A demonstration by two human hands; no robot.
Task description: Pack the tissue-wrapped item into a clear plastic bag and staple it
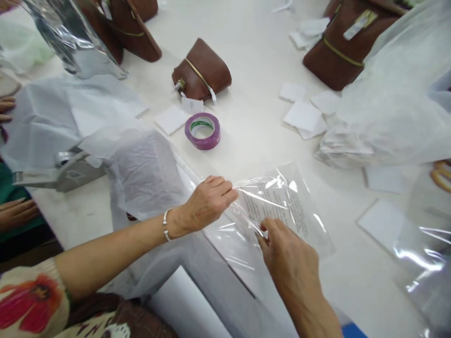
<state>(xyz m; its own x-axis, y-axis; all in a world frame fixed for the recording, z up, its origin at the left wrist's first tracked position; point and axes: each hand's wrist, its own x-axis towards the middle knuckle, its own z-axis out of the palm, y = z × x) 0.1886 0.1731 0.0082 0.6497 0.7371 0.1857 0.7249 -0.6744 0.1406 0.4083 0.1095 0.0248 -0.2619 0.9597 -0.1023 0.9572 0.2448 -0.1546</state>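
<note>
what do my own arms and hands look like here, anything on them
Both hands are bare, with no gloves. The left hand has a slim silver-coloured open bangle at its wrist, below a short cream sleeve with a red flower print. The right sleeve is out of view.

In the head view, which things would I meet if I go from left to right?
Grey metal tool, wrapped bundle, purple tape roll, right hand, orange handle at the edge.

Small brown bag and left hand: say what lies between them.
In the head view, a roll of purple tape lies between the small brown bag and the left hand, with bare white table between roll and hand.
</note>
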